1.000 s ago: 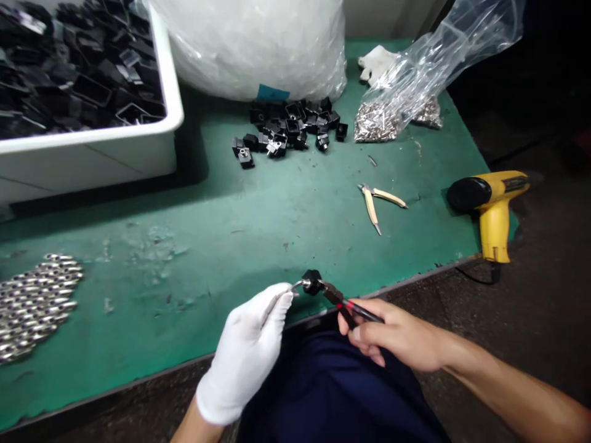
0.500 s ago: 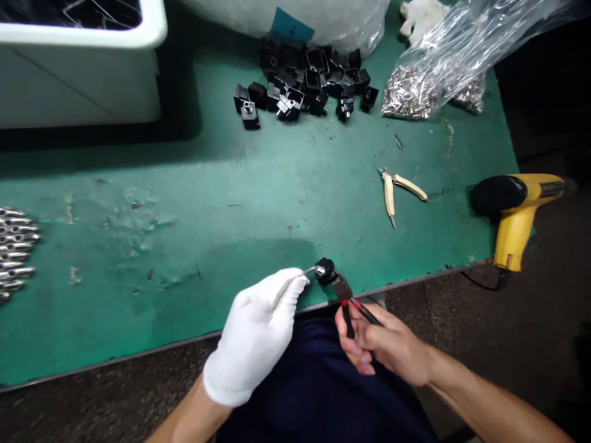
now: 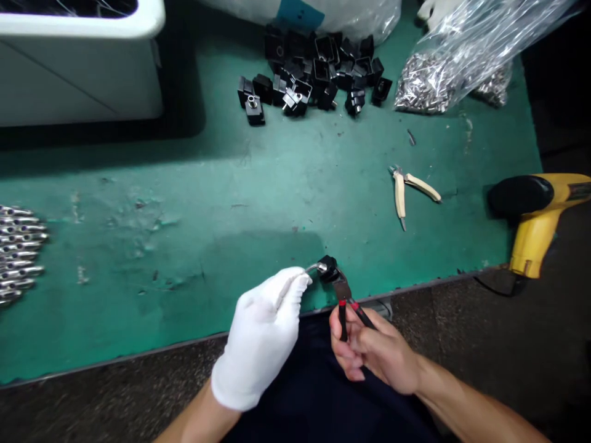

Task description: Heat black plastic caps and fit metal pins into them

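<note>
- Bench (image 3: 240, 178), green and scuffed, is running across the view; directions below are counting from the black piece (image 3: 328, 264) in the hands.
- Eleven to ten o'clock: white bin (image 3: 87, 77) is sitting at the edge of view, dark contents (image 3: 69, 7) showing over its rim.
- Twelve o'clock: black housings (image 3: 318, 74) are lying heaped, some with metal stubs, just before a plastic sack (image 3: 362, 21) bearing a blue label (image 3: 300, 13).
- One o'clock: clear bag (image 3: 427, 83) is holding small shiny metal bits; a dark sliver (image 3: 411, 137) is lying below it.
- Two o'clock: cream-handled pliers (image 3: 399, 194) are resting splayed, nearest of the loose tools.
- Near three o'clock: yellow gun-shaped tool (image 3: 535, 240) is lying at the bench end.
- Nine o'clock: silver tubes (image 3: 18, 255) are lying in close rows, well apart from the hands.
- Black piece is being held over the near bench edge, small and chunky, a bright metal part facing nine o'clock; plier tips are partly covering its five o'clock side, and I cannot tell how firmly they are biting.
- Left hand (image 3: 263, 335), white-gloved, is pinching a thin bent silver rod (image 3: 312, 267) meeting that metal part.
- Right hand (image 3: 376, 351), bare, is wrapping its fingers round the red-and-black pliers (image 3: 342, 290).
</note>
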Tool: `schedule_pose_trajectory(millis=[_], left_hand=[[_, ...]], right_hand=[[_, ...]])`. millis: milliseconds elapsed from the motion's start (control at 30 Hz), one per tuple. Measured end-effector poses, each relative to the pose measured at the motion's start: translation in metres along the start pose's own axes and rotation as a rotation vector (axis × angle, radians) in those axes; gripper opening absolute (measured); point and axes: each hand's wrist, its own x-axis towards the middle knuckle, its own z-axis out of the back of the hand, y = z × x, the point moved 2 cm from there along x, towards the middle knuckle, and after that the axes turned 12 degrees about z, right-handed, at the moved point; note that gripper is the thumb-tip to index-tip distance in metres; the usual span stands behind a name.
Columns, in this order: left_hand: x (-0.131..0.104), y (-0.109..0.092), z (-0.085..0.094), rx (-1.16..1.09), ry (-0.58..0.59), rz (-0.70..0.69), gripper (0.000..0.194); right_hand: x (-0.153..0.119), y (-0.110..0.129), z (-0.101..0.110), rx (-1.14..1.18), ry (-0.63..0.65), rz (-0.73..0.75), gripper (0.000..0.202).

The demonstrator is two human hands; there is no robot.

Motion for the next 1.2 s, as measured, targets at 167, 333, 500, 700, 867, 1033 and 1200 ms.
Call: schedule_pose_trajectory(millis=[167, 333, 500, 700, 867, 1033, 1200], left_hand=[[0.001, -0.002, 0.0, -0.014, -0.032, 0.008, 0.025], [0.002, -0.004, 0.0, -0.029, -0.039, 0.02, 0.024], [0.002, -0.005, 0.0, -0.028, -0.046, 0.056, 0.026], [0.002, -0.005, -0.001, -0.038, -0.045, 0.065, 0.027], [0.001, -0.002, -0.002, -0.061, -0.052, 0.095, 0.025], [0.001, -0.002, -0.002, -0.073, -0.069, 0.099, 0.022], [0.001, -0.002, -0.002, -0.073, -0.077, 0.108, 0.02]], right_hand=[[0.004, -0.005, -0.003, 0.041, -0.014, -0.005, 0.017], [0.008, -0.01, -0.005, 0.098, -0.04, 0.018, 0.019], [0.011, -0.012, -0.009, 0.121, -0.033, 0.027, 0.018], [0.014, -0.014, -0.017, 0.135, -0.028, 0.042, 0.019], [0.016, -0.015, -0.021, 0.166, -0.027, 0.047, 0.02], [0.018, -0.018, -0.025, 0.175, -0.034, 0.056, 0.021], [0.021, -0.022, -0.027, 0.189, -0.055, 0.06, 0.022]])
